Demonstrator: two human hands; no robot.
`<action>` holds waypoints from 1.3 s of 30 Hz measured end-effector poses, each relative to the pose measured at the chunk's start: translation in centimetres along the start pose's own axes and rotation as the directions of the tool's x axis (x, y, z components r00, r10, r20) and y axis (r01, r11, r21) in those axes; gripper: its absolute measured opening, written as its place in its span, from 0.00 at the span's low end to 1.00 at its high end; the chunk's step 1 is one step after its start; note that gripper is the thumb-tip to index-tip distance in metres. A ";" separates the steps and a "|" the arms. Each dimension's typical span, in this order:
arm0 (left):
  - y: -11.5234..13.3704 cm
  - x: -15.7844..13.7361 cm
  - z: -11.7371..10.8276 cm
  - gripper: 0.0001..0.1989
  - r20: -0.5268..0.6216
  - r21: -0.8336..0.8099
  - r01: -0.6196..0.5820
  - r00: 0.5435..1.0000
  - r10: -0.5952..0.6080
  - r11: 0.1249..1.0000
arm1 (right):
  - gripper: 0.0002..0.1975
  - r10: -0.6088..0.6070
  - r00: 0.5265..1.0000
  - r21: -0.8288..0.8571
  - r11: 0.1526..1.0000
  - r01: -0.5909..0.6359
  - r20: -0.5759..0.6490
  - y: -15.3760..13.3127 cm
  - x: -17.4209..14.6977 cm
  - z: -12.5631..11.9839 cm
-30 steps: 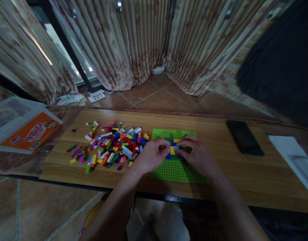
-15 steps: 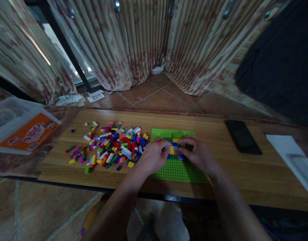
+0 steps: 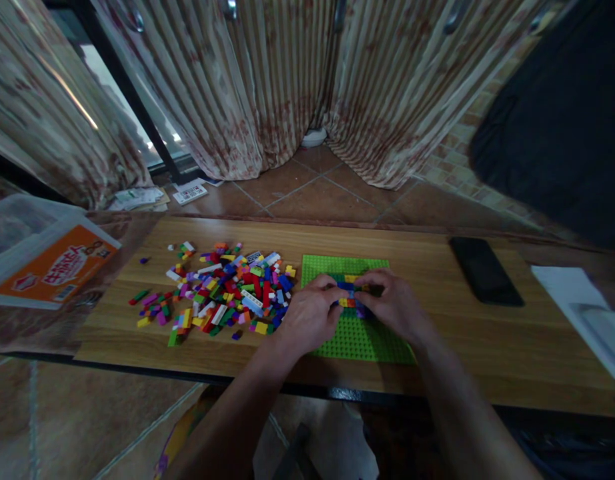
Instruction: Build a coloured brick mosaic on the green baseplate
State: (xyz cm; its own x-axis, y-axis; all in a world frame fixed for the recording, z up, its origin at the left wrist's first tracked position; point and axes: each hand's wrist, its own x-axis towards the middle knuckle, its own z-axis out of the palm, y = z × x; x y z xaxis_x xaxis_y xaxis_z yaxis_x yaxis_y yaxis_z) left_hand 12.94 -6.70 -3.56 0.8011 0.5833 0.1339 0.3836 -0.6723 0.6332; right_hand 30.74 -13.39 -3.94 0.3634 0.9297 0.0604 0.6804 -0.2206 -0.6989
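Note:
A green studded baseplate lies on the wooden table in front of me. On its middle stands a low block of building bricks in yellow, blue, orange and green. My left hand is at the block's left side, its fingers pinched at a small light-blue brick. From the right, my right hand meets the same spot, thumb and forefinger closed at that brick. Fingers hide both sides of the block, and the brick's full shape cannot be made out.
To the left of the baseplate a wide heap of loose coloured bricks covers the table. A clear plastic box with an orange label stands at the far left. A black phone and white papers lie at the right.
My left fingers have slid a little right over the brick block, hiding more of its left part. My right hand stays in nearly the same place.

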 end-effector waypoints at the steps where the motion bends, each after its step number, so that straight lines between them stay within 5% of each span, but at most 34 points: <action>1: 0.0 0.0 0.0 0.14 0.006 0.009 -0.003 1.000 0.003 1.000 | 0.08 -0.001 1.000 -0.005 1.000 0.001 0.000 0.0 0.0 0.0; 24: 0.6 0.2 0.1 0.11 0.064 0.214 -0.031 0.998 0.017 0.976 | 0.13 -0.020 1.000 -0.053 0.998 0.020 -0.004 -0.5 0.3 0.6; 39: -0.2 0.6 0.5 0.12 -0.045 0.038 -0.002 0.999 0.003 0.999 | 0.11 0.069 0.998 0.040 0.997 -0.069 -0.003 -0.2 0.7 0.4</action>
State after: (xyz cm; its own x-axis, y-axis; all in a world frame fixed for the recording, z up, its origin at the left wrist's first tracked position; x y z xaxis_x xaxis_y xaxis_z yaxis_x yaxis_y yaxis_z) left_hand 13.61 -6.41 -4.02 0.7810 0.6009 0.1701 0.3994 -0.6900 0.6036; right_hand 30.56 -12.55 -4.06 0.4113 0.9114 0.0142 0.6281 -0.2721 -0.7290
